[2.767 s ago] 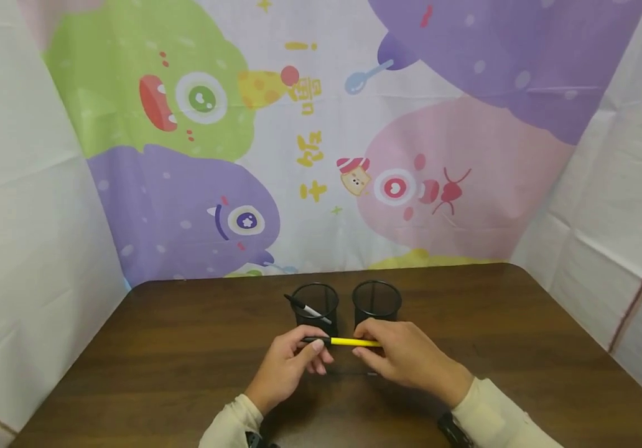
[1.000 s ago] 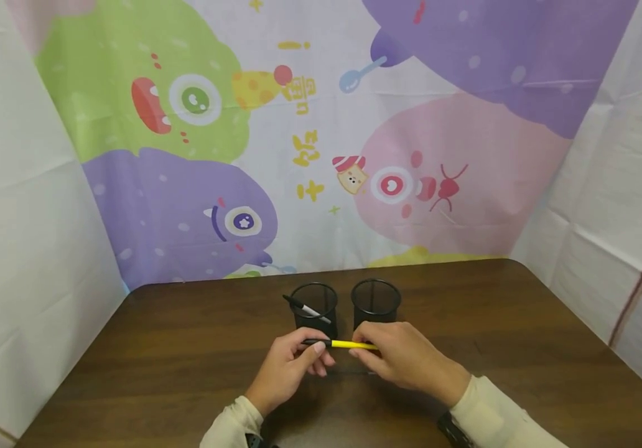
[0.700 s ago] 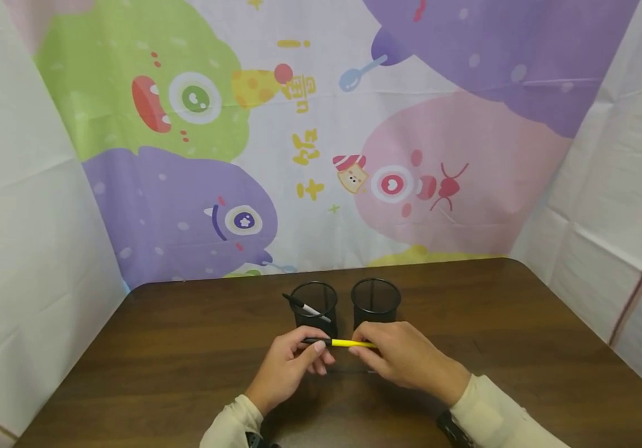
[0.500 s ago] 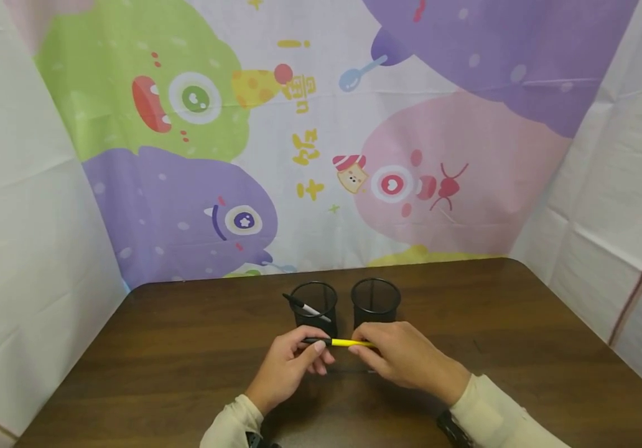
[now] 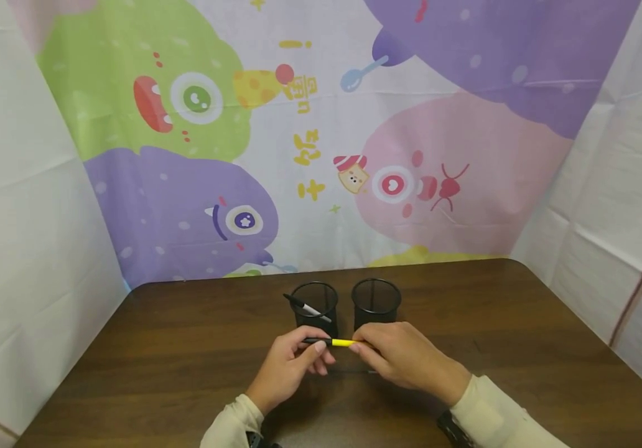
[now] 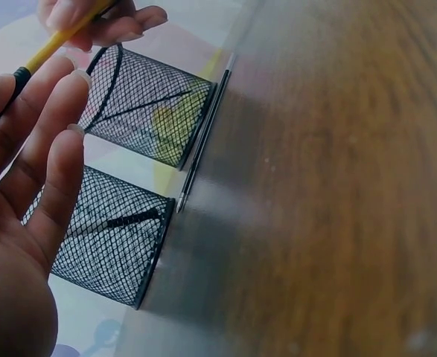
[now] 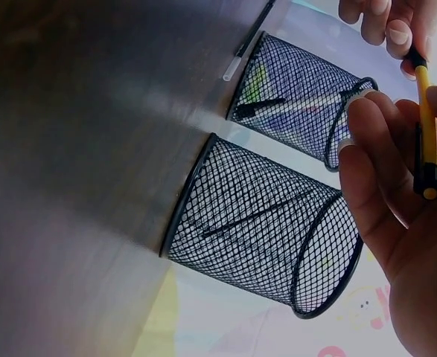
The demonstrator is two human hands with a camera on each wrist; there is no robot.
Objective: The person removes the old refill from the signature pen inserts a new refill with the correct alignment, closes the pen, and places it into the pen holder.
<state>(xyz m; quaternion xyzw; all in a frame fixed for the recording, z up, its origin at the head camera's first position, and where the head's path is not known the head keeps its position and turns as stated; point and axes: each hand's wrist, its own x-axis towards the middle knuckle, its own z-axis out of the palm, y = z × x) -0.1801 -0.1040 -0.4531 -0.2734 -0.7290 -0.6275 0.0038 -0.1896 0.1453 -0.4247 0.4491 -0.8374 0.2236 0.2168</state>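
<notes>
Both hands hold a yellow ballpoint pen with black ends, level over the table just in front of two black mesh pen cups. My left hand pinches its black front end between thumb and fingers. At the yellow barrel, my right hand grips it with thumb and fingertips; in the right wrist view the black clip end shows by the palm. The left cup holds a marker with a black end and a pale barrel, leaning on the rim. The right cup stands beside it.
A slim dark pen with a clear end lies on the brown wooden table in front of the cups, mostly covered by the hands in the head view. A printed cartoon cloth hangs behind, with white cloth on both sides.
The right-hand fingers have slid left along the pen, so less of the yellow barrel shows. My left hand and the cups stay nearly where they were; the head view shifts slightly.
</notes>
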